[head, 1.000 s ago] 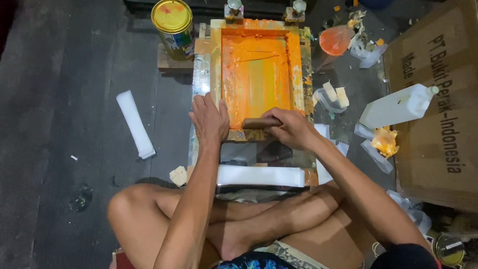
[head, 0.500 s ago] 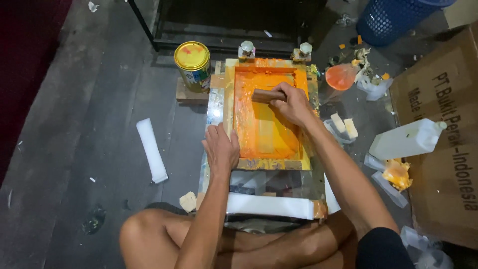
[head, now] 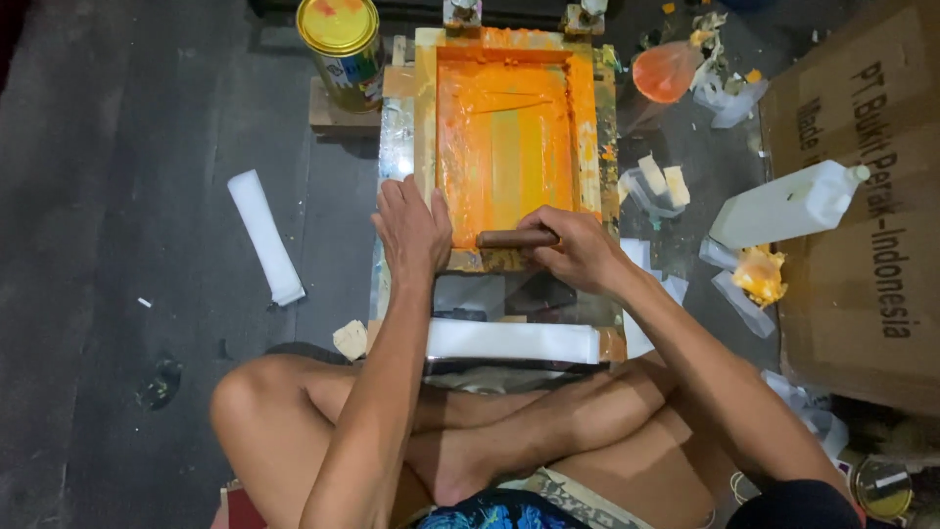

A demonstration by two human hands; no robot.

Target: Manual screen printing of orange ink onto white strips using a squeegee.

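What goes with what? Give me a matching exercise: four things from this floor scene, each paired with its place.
Things:
1. paint can
2. white plastic jug
3. squeegee
4. cardboard box

Places:
A. in the right hand, at the near end of the orange screen frame
B. far right edge of view
C. left of the frame's far end
D. lying on its side, right of the frame

Pairs: 1-C, 2-D, 3-A, 4-B

Place: small print workshop on a floor | Signs: orange ink frame [head: 504,147], paint can [head: 345,49], white jug [head: 783,204], cardboard box [head: 862,206], messy rags [head: 759,274] | Floor [head: 117,196]: dark, with paint spots | Person sits cross-legged
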